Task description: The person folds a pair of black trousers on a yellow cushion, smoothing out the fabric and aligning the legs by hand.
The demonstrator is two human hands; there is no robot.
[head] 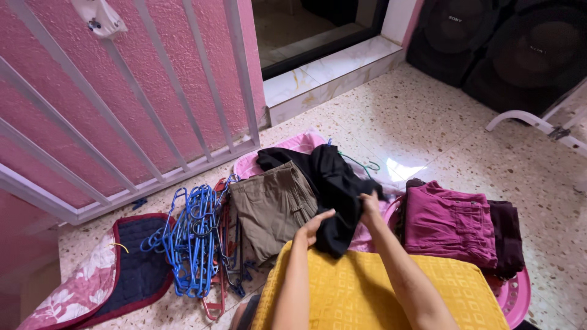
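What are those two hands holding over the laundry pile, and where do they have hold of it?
Both hold a black garment. The left hand grips its lower edge and the right hand grips its right-side edge, above the yellow cloth.

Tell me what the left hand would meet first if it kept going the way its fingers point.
The left hand points up and right, and its fingertips already sit at the black garment, so it would press into that cloth first. Beyond lies pink fabric, though depth is hard to judge.
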